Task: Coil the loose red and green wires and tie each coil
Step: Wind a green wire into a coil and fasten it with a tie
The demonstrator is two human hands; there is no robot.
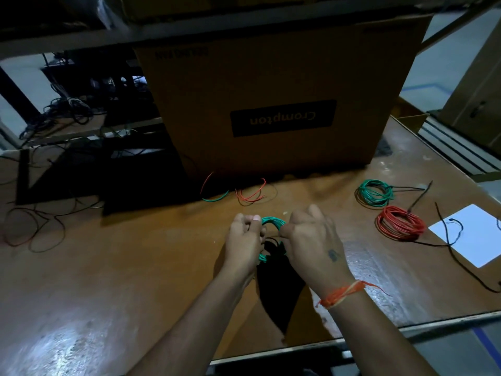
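A green wire coil [272, 223] is between the two hands, above the middle of the worktop [135, 267], a little toward its near edge. The left hand [244, 240] has its back to the camera; its fingers are curled, and thumb and fingers pinch the left side of the coil. The right hand [311, 240] is also turned back up, its fingers folded in on the right side of the coil. Both forearms come up from the near edge and the hands almost meet.

Toward the right edge lie a second green coil [375, 193] and just in front of it a red coil [400, 223], beside a white sheet [471, 234]. Short loose pieces of red wire [250, 195] lie at the foot of a big cardboard box [271, 90] at the far side.
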